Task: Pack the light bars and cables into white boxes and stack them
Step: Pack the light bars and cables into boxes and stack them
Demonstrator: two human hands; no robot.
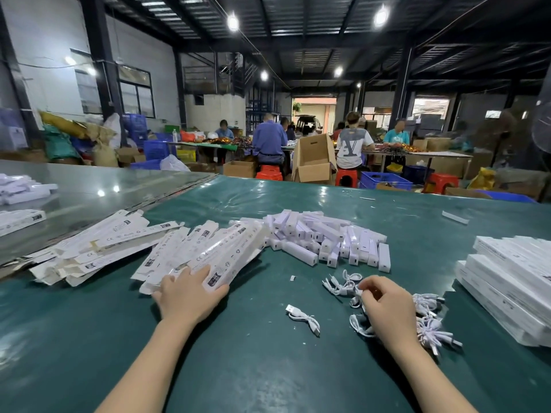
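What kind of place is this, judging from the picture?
Most likely a packing workshop in a small factory. The green table holds heaps of flat white boxes, light bars and cables; behind it, people sit working at long tables among cardboard cartons and blue crates.

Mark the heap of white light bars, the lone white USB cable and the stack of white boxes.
Heap of white light bars (325, 235): head view, heap's middle.
Lone white USB cable (291, 309): head view, its USB plug.
Stack of white boxes (512, 254): head view, top box's face.
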